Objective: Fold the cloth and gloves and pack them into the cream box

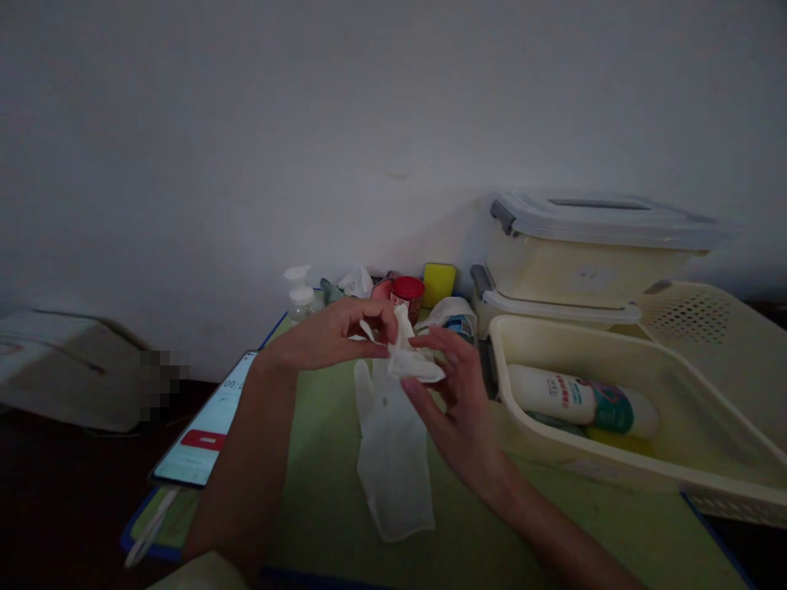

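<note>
A bunched white disposable glove (409, 360) is held up between both hands. My left hand (344, 328) pinches its far left part with thumb and forefinger, the other fingers curled. From the right, my right hand (458, 393) grips its near edge between thumb and fingers. Just below them, a thin white glove (397, 467) is spread flat with its cuff toward me and a thumb shape at its left; its upper end is hidden behind my hands. Whether the two pieces touch, I cannot tell.
A green mat (320, 492) covers the table. On the left lies a lit phone (200, 434). Behind stand a pump bottle (301, 295), a red-lidded jar (407, 295) and a yellow block (438, 284). At right, an open cream bin (571, 344) holds a white bottle (553, 393), beside stacked lidded boxes (590, 266).
</note>
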`<state>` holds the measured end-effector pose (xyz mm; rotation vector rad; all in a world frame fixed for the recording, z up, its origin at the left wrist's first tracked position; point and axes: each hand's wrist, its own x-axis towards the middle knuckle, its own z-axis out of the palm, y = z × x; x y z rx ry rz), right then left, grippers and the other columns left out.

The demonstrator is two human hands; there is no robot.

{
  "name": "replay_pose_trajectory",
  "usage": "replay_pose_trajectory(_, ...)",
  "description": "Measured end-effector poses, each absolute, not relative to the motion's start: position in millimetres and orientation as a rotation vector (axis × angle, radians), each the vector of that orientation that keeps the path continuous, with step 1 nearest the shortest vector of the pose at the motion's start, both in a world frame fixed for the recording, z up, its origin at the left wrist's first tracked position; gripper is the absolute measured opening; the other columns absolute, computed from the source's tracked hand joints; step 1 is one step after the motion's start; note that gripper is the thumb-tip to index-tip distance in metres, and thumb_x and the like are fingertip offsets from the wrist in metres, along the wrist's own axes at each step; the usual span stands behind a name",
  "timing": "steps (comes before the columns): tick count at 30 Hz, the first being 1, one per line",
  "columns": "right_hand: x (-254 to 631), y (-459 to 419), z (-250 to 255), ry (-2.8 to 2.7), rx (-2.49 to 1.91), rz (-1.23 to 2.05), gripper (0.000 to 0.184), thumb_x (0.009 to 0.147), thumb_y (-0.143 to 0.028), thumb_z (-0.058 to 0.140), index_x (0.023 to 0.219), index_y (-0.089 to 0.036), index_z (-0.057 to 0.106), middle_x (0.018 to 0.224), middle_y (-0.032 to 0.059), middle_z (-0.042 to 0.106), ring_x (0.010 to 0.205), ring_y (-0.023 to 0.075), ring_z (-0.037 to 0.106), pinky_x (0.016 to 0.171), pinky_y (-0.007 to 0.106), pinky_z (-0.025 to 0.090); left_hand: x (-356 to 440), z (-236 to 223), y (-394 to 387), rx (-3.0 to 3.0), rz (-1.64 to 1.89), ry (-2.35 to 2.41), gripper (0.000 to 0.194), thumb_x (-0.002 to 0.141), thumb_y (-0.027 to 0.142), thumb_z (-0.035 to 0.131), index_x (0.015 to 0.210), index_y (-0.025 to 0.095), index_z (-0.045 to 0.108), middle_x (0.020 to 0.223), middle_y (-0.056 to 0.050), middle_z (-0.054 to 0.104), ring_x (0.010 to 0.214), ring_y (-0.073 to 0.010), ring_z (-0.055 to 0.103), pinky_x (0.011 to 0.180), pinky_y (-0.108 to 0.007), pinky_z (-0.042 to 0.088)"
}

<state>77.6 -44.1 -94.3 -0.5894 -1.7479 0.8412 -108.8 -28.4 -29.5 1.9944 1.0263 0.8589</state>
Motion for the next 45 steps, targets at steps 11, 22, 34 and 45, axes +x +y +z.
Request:
replay_pose_trajectory(11, 78.5, -15.1, -43.1, -1.655, -0.674, 0.984, 0.020, 0.076, -0.032, 0.059, 0.063, -0.020, 0.050, 0.045, -0.0067, 0.046, 0.035, 0.0056, 0.040, 0.032, 0.016, 0.031, -111.8, -28.2, -36.3, 1.995, 0.755, 0.915, 0.045, 0.070, 0.029, 0.071, 0.110, 0.022, 0.051, 0.104, -0.004, 0.057, 0.081, -0.0142, 0.057, 0.067, -0.025, 0.045)
replay_pose_trajectory(22, 79.6, -2.6, -59.0, -1.528, -0.584, 1.455, 0.028, 0.074, -0.040, 0.065, 0.064, -0.019, 0.050, 0.047, -0.0076, 0.047, 0.034, 0.0040, 0.039, 0.031, 0.014, 0.035, -96.3, -29.2, -27.1, 2.123, 0.868, 1.061, 0.014, 0.077, 0.024, 0.061, 0.068, 0.016, 0.054, 0.066, 0.005, 0.052, 0.062, -0.0086, 0.046, 0.057, -0.020, 0.034)
replay_pose_trajectory(34, 171.6, -47.5, -74.7, -2.194, -0.804, -0.315, 0.017, 0.091, -0.024, 0.048, 0.101, -0.013, 0.057, 0.097, 0.0104, 0.065, 0.085, 0.0194, 0.061, 0.074, 0.030, 0.047, -109.1, -25.2, -38.6, 1.973, 1.104, 0.725, 0.015, 0.074, 0.022, 0.069, 0.064, 0.017, 0.057, 0.066, 0.000, 0.057, 0.062, -0.0110, 0.053, 0.057, -0.020, 0.042)
replay_pose_trajectory(45, 218.6, -31.9, -99.9, -2.182, -0.912, -0.821, 0.038, 0.090, -0.019, 0.045, 0.053, -0.019, 0.051, 0.048, 0.0001, 0.057, 0.044, 0.0110, 0.050, 0.049, 0.024, 0.035, -114.7, -27.2, -41.5, 1.767, 1.306, 0.633, 0.012, 0.073, 0.027, 0.070, 0.070, 0.020, 0.061, 0.066, 0.002, 0.056, 0.060, -0.0104, 0.050, 0.055, -0.021, 0.042)
